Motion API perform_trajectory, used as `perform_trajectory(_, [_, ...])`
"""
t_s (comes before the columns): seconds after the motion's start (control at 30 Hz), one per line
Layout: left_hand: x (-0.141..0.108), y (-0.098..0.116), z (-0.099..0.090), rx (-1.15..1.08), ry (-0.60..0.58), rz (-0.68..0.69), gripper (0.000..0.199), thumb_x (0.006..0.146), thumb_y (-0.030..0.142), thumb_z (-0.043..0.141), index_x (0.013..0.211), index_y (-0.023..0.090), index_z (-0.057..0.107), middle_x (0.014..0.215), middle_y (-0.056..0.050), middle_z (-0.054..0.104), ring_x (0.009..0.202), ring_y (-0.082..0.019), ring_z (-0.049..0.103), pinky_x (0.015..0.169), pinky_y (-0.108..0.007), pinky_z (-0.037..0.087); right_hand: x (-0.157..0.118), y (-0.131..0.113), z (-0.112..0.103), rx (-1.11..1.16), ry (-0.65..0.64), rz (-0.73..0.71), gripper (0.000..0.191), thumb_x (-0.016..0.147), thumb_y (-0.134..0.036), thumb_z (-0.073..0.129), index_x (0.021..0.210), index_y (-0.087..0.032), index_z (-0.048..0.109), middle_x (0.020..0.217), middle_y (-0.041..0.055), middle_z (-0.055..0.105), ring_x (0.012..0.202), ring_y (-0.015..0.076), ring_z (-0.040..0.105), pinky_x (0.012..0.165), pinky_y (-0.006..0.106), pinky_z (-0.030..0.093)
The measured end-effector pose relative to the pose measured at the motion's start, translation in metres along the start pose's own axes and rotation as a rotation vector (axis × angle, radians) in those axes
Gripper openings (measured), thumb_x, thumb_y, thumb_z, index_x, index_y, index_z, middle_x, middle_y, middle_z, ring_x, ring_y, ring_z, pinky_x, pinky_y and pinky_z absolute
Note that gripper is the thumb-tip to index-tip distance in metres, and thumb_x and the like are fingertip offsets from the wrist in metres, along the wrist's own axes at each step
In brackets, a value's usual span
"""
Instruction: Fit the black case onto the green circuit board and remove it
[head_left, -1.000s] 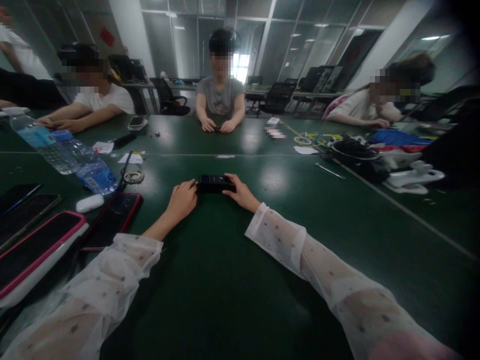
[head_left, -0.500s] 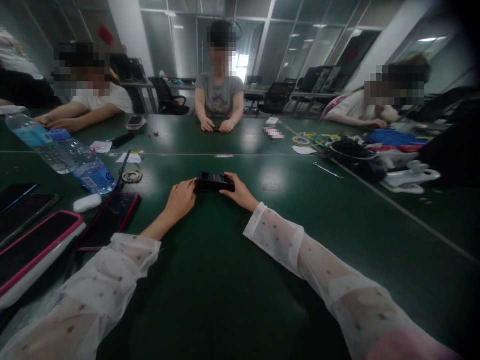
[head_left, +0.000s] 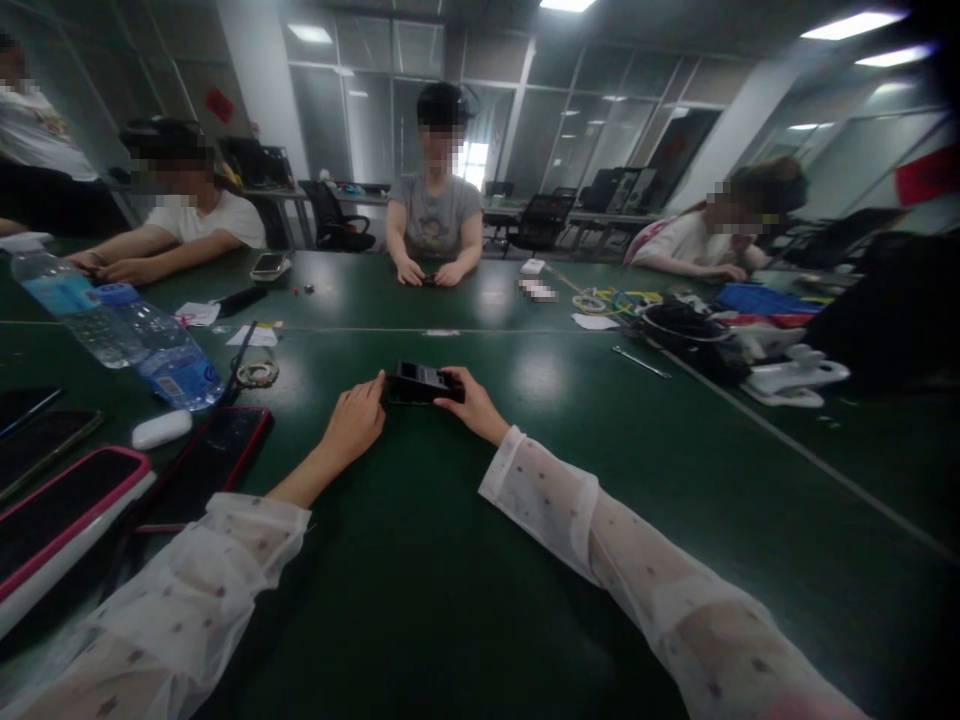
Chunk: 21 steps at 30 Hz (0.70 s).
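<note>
A black boxy device (head_left: 424,382) with a small screen and a lighter panel on its top is held low over the green table (head_left: 450,560), slightly tilted. My right hand (head_left: 474,402) is closed round its right end, thumb on the near side and fingers over the top. My left hand (head_left: 358,418) is at the device's left end, fingers bent and close together, the fingertips at its edge. My left thumb is hidden. Both forearms wear sheer white sleeves with dark spots.
Left are water bottles (head_left: 169,350), a white earbud case (head_left: 162,428), a red-edged phone (head_left: 206,465) and a pink-framed phone (head_left: 71,520). Right lie a wrench (head_left: 640,362), cables (head_left: 600,302) and a white clamp-like part (head_left: 799,376). Across sits a person in grey (head_left: 435,215); others sit either side.
The view has tilted up, so the table and hands appear lower. The device's left end looks slightly raised, showing more of its top face. Both hands stay at its ends.
</note>
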<state>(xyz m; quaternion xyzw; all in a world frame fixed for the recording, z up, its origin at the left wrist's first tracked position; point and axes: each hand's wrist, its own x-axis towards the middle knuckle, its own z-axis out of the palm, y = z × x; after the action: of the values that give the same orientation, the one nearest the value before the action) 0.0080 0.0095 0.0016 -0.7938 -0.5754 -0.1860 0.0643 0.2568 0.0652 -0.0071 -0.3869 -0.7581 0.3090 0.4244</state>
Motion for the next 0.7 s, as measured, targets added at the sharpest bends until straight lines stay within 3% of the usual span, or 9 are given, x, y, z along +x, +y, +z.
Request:
perform_trajectory(0.13, [0.0, -0.002, 0.001, -0.006, -0.008, 0.033, 0.052, 0.095, 0.015, 0.038, 0.146, 0.008, 0.038, 0.142, -0.016, 0.052, 0.127, -0.025, 0.051, 0.105, -0.041, 0.041, 0.001, 0.0, 0.001, 0.033, 0.07, -0.004, 0.05, 0.078, -0.029, 0.074, 0.121, -0.022, 0.048, 0.118, 0.0076, 0.062, 0.112, 0.0235, 0.062, 0.101, 0.043, 0.05])
perform_trajectory(0.33, [-0.001, -0.002, 0.0, -0.006, -0.017, 0.06, 0.046, 0.096, 0.016, 0.038, 0.14, 0.011, 0.047, 0.142, -0.015, 0.053, 0.128, -0.026, 0.051, 0.105, -0.043, 0.042, -0.001, -0.005, -0.001, 0.011, 0.321, 0.043, 0.053, 0.082, -0.042, 0.069, 0.124, -0.022, 0.044, 0.121, 0.0107, 0.06, 0.111, 0.025, 0.061, 0.098, 0.042, 0.05])
perform_trajectory(0.5, [0.0, -0.001, -0.001, -0.001, -0.017, 0.055, 0.043, 0.095, 0.015, 0.039, 0.136, 0.011, 0.052, 0.141, -0.015, 0.054, 0.128, -0.027, 0.051, 0.105, -0.044, 0.042, 0.0, 0.002, -0.005, -0.058, 0.482, 0.064, 0.053, 0.081, -0.037, 0.068, 0.123, -0.018, 0.041, 0.12, 0.0133, 0.056, 0.107, 0.0254, 0.059, 0.096, 0.042, 0.049])
perform_trajectory(0.7, [0.0, 0.0, -0.003, -0.017, -0.017, 0.061, 0.042, 0.095, 0.015, 0.039, 0.134, 0.011, 0.054, 0.139, -0.015, 0.055, 0.127, -0.026, 0.051, 0.104, -0.045, 0.043, 0.003, 0.025, -0.016, -0.214, 0.538, 0.104, 0.05, 0.079, -0.031, 0.066, 0.121, -0.017, 0.042, 0.12, 0.0135, 0.052, 0.115, 0.0273, 0.052, 0.103, 0.047, 0.043])
